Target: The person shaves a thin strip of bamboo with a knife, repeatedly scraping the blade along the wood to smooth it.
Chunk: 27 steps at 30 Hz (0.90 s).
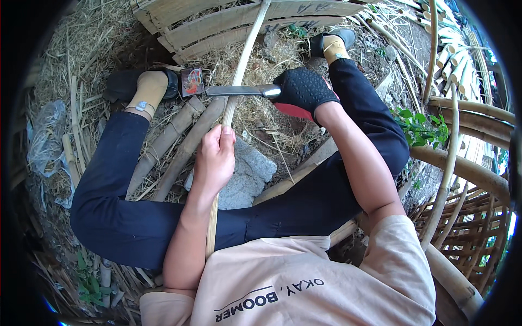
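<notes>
Ground: straw [81, 43] and dry scraps are strewn over bare dirt outdoors; a slatted wooden crate [217, 39] is placed at the top of the view.
Strip: one long, pale, narrow strip [243, 62] is held between the bent legs, slanting from the crate down toward the shirt [380, 288]; its upper end is cut off by the picture's edge, and part of its lower length is hidden by the left forearm.
Left hand: bare hand [215, 157]; its fingers are closed around the strip, with the thumb laid along it, just below the blade.
Right hand: gloved hand [302, 92], in black and red; its fingers are curled around the handle of a knife [217, 91], the handle itself mostly covered.
Blade: laid crosswise over the strip, pointed left; beside its far end, near the left shoe [173, 84], a small patterned square [192, 81] is seen, its kind unclear.
Between the legs: grey stone [244, 176] is partly covered by the left hand; two poles [187, 136] are set beside it.
Right side: cut bamboo tubes [454, 70] are piled above a woven basket [462, 239].
</notes>
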Tool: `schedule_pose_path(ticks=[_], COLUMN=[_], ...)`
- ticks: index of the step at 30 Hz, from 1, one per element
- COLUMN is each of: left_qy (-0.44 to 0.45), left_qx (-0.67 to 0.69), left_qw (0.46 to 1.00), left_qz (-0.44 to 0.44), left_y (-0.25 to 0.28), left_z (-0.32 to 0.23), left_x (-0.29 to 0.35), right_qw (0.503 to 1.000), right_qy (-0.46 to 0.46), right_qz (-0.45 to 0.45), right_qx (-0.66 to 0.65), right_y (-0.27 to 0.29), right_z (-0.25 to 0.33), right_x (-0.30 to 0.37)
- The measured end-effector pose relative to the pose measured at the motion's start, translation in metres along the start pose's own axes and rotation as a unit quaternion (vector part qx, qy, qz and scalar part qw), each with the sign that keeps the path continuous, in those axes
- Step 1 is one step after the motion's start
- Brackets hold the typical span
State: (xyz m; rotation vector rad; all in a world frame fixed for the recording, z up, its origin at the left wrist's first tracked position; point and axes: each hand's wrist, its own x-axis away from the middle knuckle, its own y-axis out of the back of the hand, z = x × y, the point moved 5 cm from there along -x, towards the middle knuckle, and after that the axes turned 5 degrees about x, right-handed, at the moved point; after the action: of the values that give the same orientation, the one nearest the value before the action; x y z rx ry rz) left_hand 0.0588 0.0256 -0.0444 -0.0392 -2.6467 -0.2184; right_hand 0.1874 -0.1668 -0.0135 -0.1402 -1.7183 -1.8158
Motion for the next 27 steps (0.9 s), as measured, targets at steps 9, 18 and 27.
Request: schedule_pose_path(ticks=[9, 18, 27], left_qy=[-0.021, -0.029, -0.027], left_qx=[-0.016, -0.021, -0.048], left_qw=[1.0, 0.999, 0.998], left_qz=[-0.012, -0.021, -0.024], left_y=[0.003, 0.003, 0.003], left_z=[0.002, -0.002, -0.004], left_x=[0.0, 0.003, 0.005], right_qw=[0.999, 0.999, 0.999], right_qy=[-0.034, -0.023, -0.006], right_qz=[-0.018, -0.016, -0.013], right_qx=[-0.036, -0.03, -0.042], right_y=[0.002, -0.001, -0.007], right_z=[-0.002, -0.012, -0.007], right_x=[0.0, -0.003, -0.007])
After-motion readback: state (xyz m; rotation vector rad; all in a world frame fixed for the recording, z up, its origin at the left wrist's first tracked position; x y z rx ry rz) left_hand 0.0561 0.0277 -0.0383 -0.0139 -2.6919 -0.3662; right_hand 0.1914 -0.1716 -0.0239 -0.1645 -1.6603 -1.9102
